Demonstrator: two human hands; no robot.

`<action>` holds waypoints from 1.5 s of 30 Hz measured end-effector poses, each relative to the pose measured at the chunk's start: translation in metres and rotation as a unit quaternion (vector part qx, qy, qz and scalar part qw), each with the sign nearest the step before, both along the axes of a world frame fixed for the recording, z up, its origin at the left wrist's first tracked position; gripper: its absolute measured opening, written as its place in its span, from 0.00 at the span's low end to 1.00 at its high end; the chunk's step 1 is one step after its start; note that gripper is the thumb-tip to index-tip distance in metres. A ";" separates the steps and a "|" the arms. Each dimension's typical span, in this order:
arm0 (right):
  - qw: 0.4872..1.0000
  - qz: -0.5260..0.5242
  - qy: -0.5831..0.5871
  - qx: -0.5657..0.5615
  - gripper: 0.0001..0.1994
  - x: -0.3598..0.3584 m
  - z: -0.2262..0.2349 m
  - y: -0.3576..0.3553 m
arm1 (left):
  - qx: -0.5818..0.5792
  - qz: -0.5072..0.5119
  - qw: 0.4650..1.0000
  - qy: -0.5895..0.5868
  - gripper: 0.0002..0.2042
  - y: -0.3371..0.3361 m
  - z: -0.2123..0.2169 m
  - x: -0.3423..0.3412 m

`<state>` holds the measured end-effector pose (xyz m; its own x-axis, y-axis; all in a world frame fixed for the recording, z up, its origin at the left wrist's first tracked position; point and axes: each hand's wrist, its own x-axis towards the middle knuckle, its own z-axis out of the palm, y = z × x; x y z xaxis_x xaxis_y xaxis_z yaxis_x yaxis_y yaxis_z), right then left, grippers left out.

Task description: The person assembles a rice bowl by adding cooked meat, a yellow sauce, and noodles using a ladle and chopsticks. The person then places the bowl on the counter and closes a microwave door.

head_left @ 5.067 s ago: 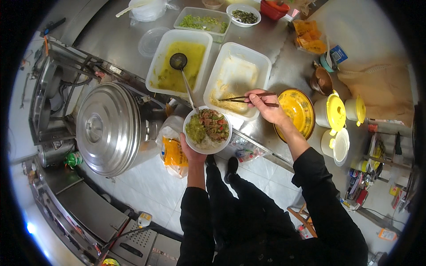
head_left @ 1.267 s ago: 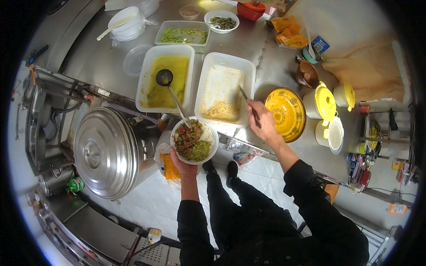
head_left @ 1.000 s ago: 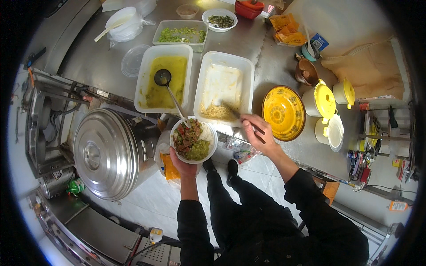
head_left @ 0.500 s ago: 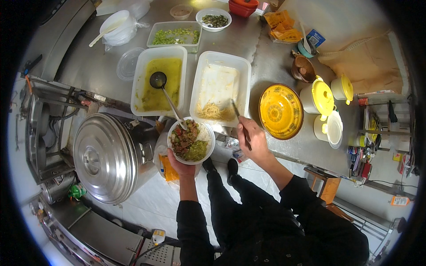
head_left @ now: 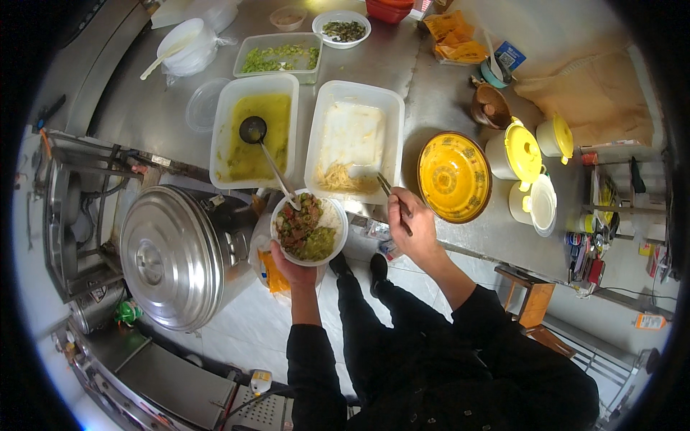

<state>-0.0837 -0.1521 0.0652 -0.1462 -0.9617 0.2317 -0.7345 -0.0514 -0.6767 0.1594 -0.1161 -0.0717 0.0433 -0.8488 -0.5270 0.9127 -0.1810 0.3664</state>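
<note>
My left hand (head_left: 293, 271) is closed round the lower side of a white bowl (head_left: 342, 248), keeping it level in front of the counter. In the bowl lie white rice (head_left: 332, 217), chopped meat with green bits (head_left: 298, 224) and a mashed green topping (head_left: 320, 245). My right hand (head_left: 415, 226) grips slim dark metal tongs (head_left: 387, 184), their tips over the near right corner of a white tub (head_left: 393, 133). Pale shreds (head_left: 341, 177) sit at that tub's near end. A black ladle (head_left: 253, 129) rests in a tub of yellow-green liquid (head_left: 233, 154), its handle end overlapping the bowl's rim in view.
Behind the tubs stand a box of chopped greens (head_left: 282, 57) and a white bowl of dark herbs (head_left: 343, 30). To the right are an orange patterned bowl (head_left: 454, 178) and yellow-lidded pots (head_left: 522, 152). A large lidded steel pot (head_left: 165, 255) stands at left, below the counter.
The tong tips have dropped from above the tub's inside toward its near right corner. My right hand has shifted slightly right. The left hand and bowl stay nearly still.
</note>
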 end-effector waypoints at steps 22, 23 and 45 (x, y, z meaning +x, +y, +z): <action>0.877 0.039 -0.433 0.203 0.19 -0.043 -0.038 -0.042 | 0.009 0.055 0.998 0.035 0.34 0.004 0.010 -0.012; 0.878 0.047 -0.426 0.214 0.19 -0.044 -0.038 -0.045 | 0.012 0.062 0.997 0.035 0.34 0.005 0.008 -0.014; 0.860 0.070 -0.439 0.250 0.17 -0.030 -0.038 -0.089 | -0.018 0.093 0.995 0.019 0.35 0.005 0.008 -0.024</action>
